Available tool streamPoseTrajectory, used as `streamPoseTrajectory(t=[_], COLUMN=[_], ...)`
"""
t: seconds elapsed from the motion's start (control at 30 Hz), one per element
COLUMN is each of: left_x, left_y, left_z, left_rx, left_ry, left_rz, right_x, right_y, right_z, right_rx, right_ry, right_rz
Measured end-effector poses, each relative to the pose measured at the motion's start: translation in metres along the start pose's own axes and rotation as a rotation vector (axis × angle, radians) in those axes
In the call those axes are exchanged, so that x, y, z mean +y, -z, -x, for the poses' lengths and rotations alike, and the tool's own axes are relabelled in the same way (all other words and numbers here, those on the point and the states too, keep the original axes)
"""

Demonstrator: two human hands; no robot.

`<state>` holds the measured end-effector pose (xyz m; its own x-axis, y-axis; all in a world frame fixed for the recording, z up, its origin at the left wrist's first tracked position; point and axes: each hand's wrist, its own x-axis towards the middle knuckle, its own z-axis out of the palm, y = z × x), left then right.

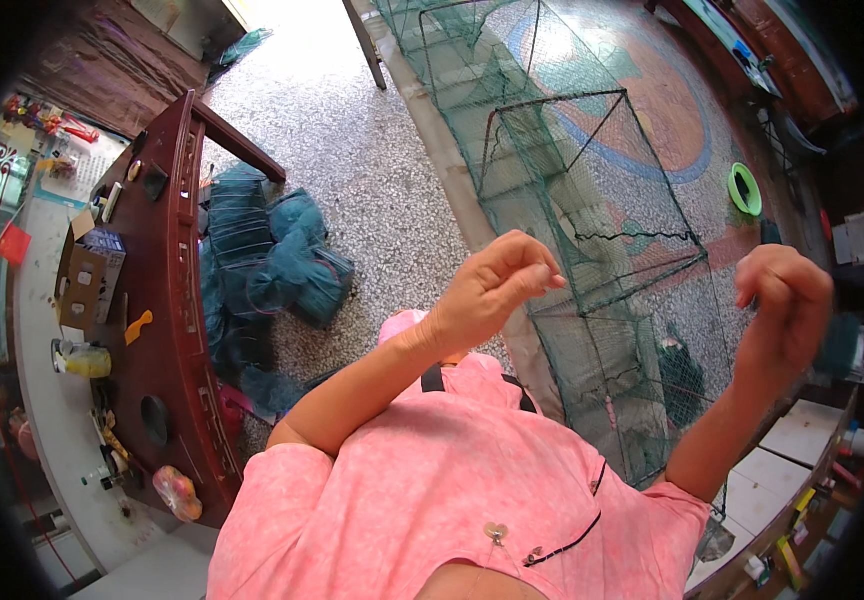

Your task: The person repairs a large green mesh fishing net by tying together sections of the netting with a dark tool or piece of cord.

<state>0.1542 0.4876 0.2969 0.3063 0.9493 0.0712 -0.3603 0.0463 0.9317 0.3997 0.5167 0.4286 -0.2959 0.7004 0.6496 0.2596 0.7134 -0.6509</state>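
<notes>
Netting of the green wire-framed trap (592, 230) stretches across the speckled floor (352, 150) ahead, from below my raised hands to the far doorway. I note the left hand (497, 285) with fingertips pinched together, the right hand (787, 300) curled nearly closed; whether either grips a thread, I cannot tell. Left: a dark wooden bench (167, 300) and bundled dark-green nets (272, 260). Far right: a green bowl (744, 188).

A dark wooden bench (167, 300) is seen at left, a cardboard box (87, 275) and yellow bottle (82, 360) beside it. A green bowl (744, 188) is set on patterned floor (352, 150).
</notes>
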Motion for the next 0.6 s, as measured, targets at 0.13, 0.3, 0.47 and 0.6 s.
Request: streamPoseTrajectory(t=[0.13, 0.3, 0.47, 0.6], left_x=[-0.004, -0.011, -0.017, -0.021], left_y=[0.016, 0.012, 0.019, 0.023], left_z=[-0.005, -0.011, -0.009, -0.012], left_rx=[0.011, 0.095, 0.087, 0.103], left_ry=[0.068, 0.105, 0.196, 0.191], left_rz=[0.145, 0.271, 0.460, 0.454], right_x=[0.013, 0.054, 0.048, 0.034], right_y=[0.029, 0.022, 0.037, -0.006], right_z=[0.007, 0.016, 0.015, 0.009], right_rx=[-0.393, -0.119, 0.013, -0.330], right_ry=[-0.538, -0.632, -0.431, -0.187], right_rz=[0.302, 0.373, 0.111, 0.074])
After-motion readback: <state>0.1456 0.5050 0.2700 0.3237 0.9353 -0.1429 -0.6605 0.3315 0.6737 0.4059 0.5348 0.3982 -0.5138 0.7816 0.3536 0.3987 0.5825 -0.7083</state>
